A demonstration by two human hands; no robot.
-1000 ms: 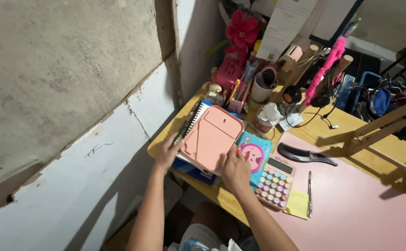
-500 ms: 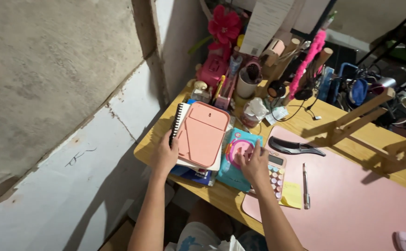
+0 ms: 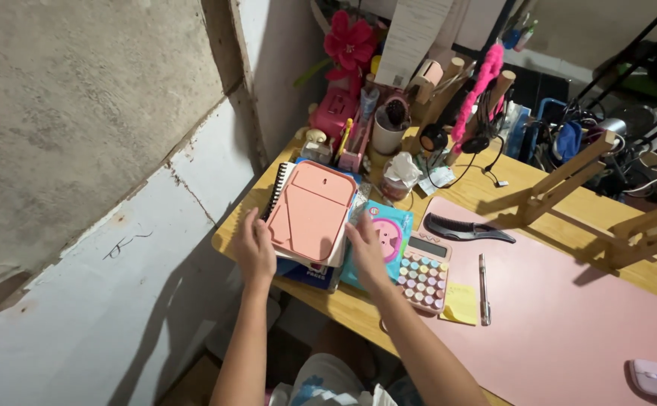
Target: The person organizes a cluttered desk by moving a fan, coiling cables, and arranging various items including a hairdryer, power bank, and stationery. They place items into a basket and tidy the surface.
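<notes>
Squaring a stack at the near left corner of the desk (image 3: 343, 301) appears to be the step in hand: the person stands over a wooden top set against a rough grey and white wall (image 3: 80, 150), with a large pink mat (image 3: 569, 301) covering its right part. The stack is topped by a salmon-pink case (image 3: 309, 210), which lies flat on a spiral notebook (image 3: 276, 188) and a blue book beneath. The left hand (image 3: 253, 248) lies with fingers spread against the stack's left edge, touching the notebook; the right hand (image 3: 366, 252) presses its right edge, fingers flat, over a teal booklet with a pink cartoon face (image 3: 392, 233). Neither hand is closed round anything; they bracket the pile from both sides. Judged from this, the next move calls for an even inward push or a two-sided lift, keeping the case from sliding off the books. Just right of the booklet lies a pastel-keyed calculator (image 3: 422, 272), then a yellow sticky pad (image 3: 460, 303) and a pen (image 3: 483, 289); a black comb (image 3: 464, 229) lies beyond them. At the back, crowded against the wall, stand a red artificial flower (image 3: 349, 43), a cup holding a hairbrush (image 3: 387, 131), and wooden racks (image 3: 569, 177). A pink mouse (image 3: 655, 378) sits at the mat's far right.
</notes>
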